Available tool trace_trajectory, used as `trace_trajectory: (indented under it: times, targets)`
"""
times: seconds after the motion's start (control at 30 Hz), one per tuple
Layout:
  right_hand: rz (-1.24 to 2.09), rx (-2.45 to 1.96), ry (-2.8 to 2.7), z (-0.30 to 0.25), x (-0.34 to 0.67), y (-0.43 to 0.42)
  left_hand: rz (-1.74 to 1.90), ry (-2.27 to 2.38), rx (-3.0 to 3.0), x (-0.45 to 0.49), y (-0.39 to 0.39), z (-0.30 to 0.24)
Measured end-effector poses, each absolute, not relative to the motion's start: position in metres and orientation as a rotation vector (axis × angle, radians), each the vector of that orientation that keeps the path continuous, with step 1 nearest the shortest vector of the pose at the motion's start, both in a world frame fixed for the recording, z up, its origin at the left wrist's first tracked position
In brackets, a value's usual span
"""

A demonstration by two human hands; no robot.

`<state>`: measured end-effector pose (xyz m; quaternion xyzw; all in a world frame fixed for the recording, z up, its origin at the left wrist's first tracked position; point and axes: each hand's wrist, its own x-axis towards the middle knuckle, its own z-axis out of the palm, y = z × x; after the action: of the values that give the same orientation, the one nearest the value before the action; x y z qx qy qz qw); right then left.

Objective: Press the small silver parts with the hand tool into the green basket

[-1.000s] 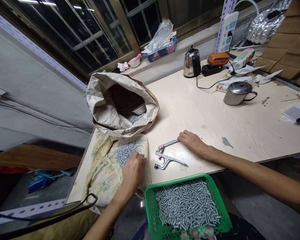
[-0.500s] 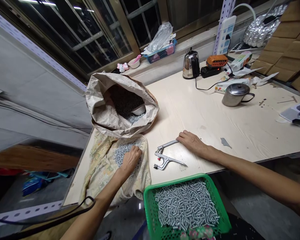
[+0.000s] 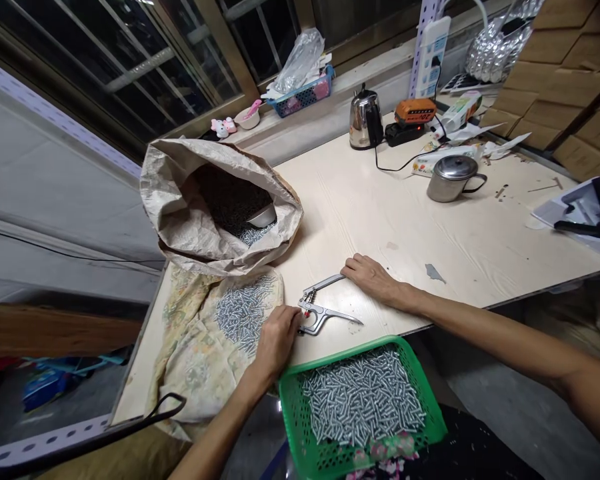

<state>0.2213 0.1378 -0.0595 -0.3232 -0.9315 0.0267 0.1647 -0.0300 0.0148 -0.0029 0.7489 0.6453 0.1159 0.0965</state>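
Left hand (image 3: 279, 335) curled; right hand (image 3: 368, 275) gripping, palm-down.

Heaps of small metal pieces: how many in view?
3: near heap in the green basket, middle heap on the cloth, far heap in the sack, whose dark interior may hide more.

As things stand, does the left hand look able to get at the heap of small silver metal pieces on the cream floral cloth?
Probably yes: the left hand, by the grey metal pliers, is right beside the heap of silver pieces, and nothing visible bars the way.
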Motion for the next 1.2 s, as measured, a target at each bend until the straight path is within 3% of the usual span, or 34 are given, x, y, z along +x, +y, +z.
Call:
trace_trajectory:
  times: [0.27,0.57,1.2]
  targets:
    - [0.065,-0.947,-2.639,-0.060,0.221,0.137,0.012,1.955,2.187,-0.030,0.012,-0.006]
    - [-0.151,-0.885,-2.601,-0.042,0.225,0.135,0.761,1.923,1.163,-0.023,0.015,-0.003]
    - [-0.026,-0.914,-2.582,-0.020,0.227,0.127,0.669,1.985,1.316,-0.017,0.008,-0.003]
